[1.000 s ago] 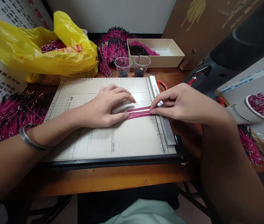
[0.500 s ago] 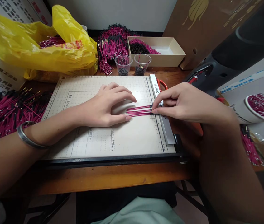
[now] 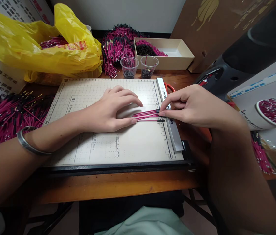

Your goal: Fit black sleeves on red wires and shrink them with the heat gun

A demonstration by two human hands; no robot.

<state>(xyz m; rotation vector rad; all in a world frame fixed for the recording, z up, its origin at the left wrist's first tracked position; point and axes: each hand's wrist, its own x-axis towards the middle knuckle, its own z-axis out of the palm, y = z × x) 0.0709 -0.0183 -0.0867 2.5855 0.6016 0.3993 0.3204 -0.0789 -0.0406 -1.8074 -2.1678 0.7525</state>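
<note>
Several thin magenta wires [image 3: 146, 114] with black-sleeved ends lie side by side on the cream paper cutter board [image 3: 133, 147]. My right hand [image 3: 191, 106] pinches most of their black ends between thumb and forefinger, close to the cutter's metal side rail [image 3: 174, 137]. One wire [image 3: 150, 121] lies a little apart, nearer to me, its black end outside the pinch. At the wires' other end, my left hand [image 3: 110, 112] rests on the board with thumb and fingers spread. Its thumb tip touches or nearly touches the bare wire ends.
Behind the board stand two clear plastic cups [image 3: 129, 68], a cream box [image 3: 177, 63] and a heap of wires [image 3: 118, 45]. A yellow plastic bag [image 3: 79, 62] sits back left, above another wire pile [image 3: 13, 117]. Orange-handled scissors [image 3: 169, 87] and a white paper cup [image 3: 252, 117] are on the right.
The wires' black ends are gathered closer together in my right fingers, and one wire now lies separate on the near side. My left hand has hardly moved.
</note>
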